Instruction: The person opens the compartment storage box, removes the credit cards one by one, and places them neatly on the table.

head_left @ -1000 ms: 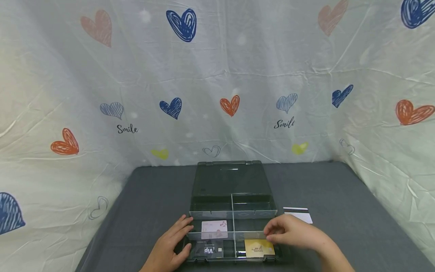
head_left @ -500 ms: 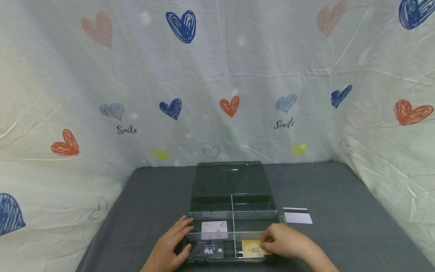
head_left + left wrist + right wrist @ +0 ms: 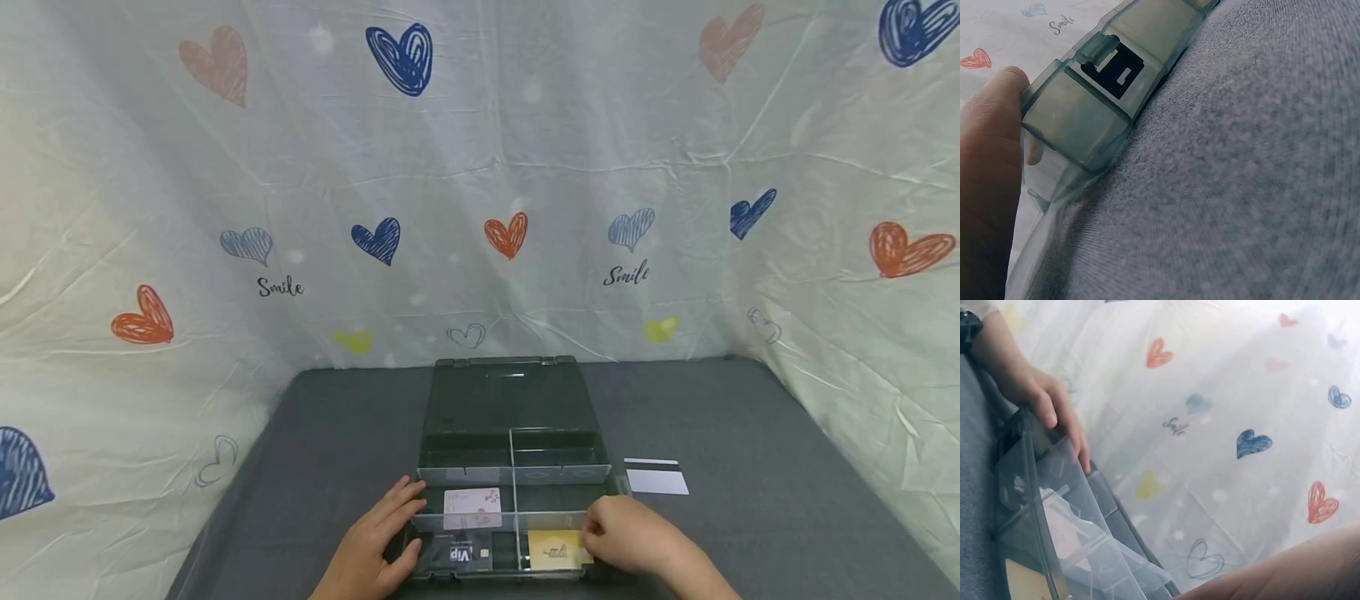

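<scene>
A dark translucent divided box (image 3: 515, 483) lies in the head view with its lid (image 3: 510, 400) raised at the back. My right hand (image 3: 630, 533) has its fingers curled at the right edge of a yellow card (image 3: 555, 550) in the front right compartment; the fingertips are hidden. My left hand (image 3: 378, 537) rests its spread fingers along the box's left wall, thumb at the front left corner. In the left compartments lie a black "Vip" card (image 3: 459, 552) in front and a pale pink card (image 3: 472, 508) behind it. The left wrist view has the thumb (image 3: 997, 125) beside the box corner.
A white card with a black stripe (image 3: 657, 481) lies on the dark grey cloth (image 3: 720, 433) right of the box. Clear dividers (image 3: 514, 500) split the box into compartments. Behind the table hangs a white curtain (image 3: 435, 167) printed with hearts.
My right hand has come down and left onto the yellow card's right edge, uncovering the white card. The yellow card has slid slightly left. My left hand has stayed in place.
</scene>
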{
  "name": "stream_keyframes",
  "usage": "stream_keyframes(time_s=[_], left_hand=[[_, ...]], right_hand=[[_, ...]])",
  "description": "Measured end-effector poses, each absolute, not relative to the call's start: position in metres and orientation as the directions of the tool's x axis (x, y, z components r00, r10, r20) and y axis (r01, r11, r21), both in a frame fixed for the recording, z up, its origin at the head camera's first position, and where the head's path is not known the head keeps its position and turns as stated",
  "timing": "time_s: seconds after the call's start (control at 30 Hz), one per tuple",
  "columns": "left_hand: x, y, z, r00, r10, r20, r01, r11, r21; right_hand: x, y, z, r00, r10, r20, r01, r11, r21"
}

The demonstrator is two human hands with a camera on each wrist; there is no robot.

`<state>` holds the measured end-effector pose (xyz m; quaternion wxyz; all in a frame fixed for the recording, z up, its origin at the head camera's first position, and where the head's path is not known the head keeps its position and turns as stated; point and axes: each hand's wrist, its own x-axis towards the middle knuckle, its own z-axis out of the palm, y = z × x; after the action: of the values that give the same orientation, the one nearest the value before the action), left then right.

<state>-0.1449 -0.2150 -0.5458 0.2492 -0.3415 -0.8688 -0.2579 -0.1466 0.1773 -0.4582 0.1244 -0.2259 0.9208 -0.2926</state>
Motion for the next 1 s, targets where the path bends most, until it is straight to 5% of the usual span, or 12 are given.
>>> stream_keyframes(time_s=[1.0], left_hand=[[-0.146,-0.216,-0.547,-0.624,0.471,0.624,0.736,0.623,0.265]], right_hand=[[-0.143,0.163,-0.461,-0.9,-0.425,-0.097,-0.245,0.675,-0.696]])
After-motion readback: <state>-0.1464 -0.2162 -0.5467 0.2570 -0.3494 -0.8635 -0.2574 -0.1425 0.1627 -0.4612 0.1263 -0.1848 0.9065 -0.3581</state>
